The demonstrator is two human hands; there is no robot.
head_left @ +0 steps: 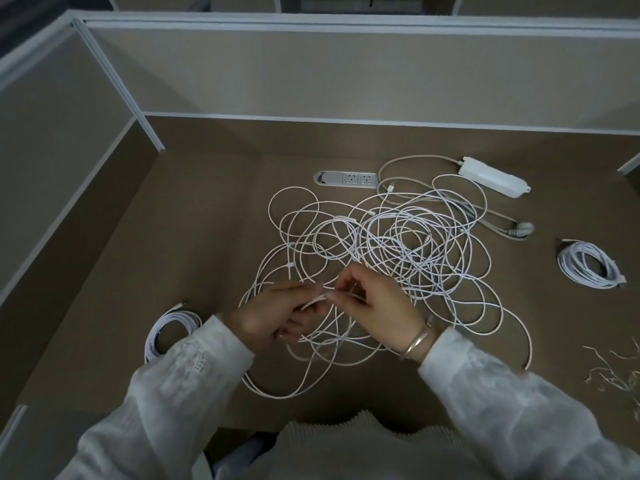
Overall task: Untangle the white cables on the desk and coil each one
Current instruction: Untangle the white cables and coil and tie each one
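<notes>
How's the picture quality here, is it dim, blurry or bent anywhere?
Head view: dim, flat light with no glare; wide-angle bending bows the partition rail; the left hand and right hand look soft where they pinch a strand of the cable tangle; sleeves blur at the bottom.

Both arms are covered by long white sleeves: the left sleeve (166,386) and the right sleeve (512,403) are of a thin, slightly sheer fabric with a faint woven or embroidered pattern, and a small cluster of dots shows near the left cuff. The cuffs end at the wrists, leaving the left hand (277,317) and right hand (374,306) bare. A thin metal bangle (417,341) circles the right wrist. On the chest lies a white ribbed or pleated top (346,441).
</notes>
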